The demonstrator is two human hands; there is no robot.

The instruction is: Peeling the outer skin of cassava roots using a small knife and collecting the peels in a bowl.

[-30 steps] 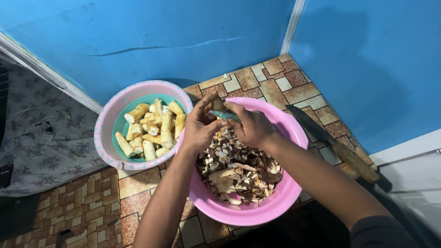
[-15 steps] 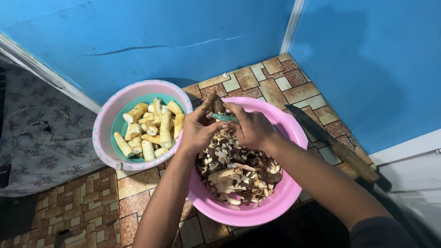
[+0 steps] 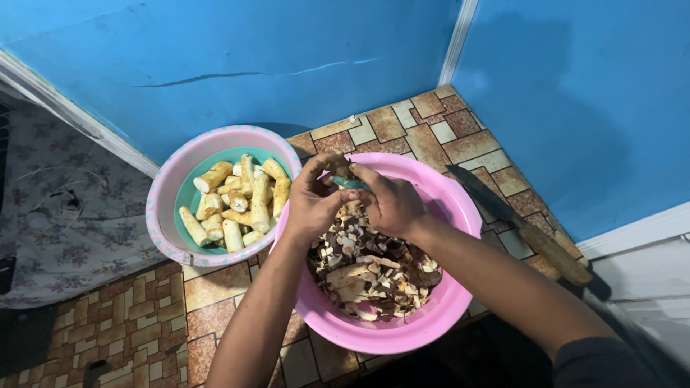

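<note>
the left hand (image 3: pixel 310 205) curls around a brown root (image 3: pixel 338 168), fingers wrapped over it so only its top end shows between the two hands. the right hand (image 3: pixel 394 205) is closed on a small teal peeler (image 3: pixel 350 183), its tip laid against the root; the handle is buried in the fist and i cannot tell its shape. both hands hover just over the pink basin (image 3: pixel 460 208), touching each other above its near-left rim

under them the basin holds a heap of brown and pale peelings (image 3: pixel 374 269), a few longer pale pieces among them; the wrists cover the top of the heap. just beside it on the left, rims touching or nearly so, stands a paler pink bowl (image 3: pixel 167 195) with a teal inner bowl (image 3: pixel 188 194) full of peeled pale roots (image 3: pixel 237 205). the left forearm hides part of where the two rims meet

to the right of the basin a big knife (image 3: pixel 517 223) lies on the floor, dark blade toward the wall, wooden handle toward the lower right; the basin rim covers none of it, but its tip sits in shadow

the floor (image 3: pixel 144 316) is tiled in brown and cream blocks. blue walls (image 3: pixel 215 50) meet in a corner with a white strip (image 3: pixel 460 39). at far left a flowered cloth (image 3: pixel 57 215) lies with a thin white cord on it, cut off by the edge; the lower right is dark and hard to make out
</note>
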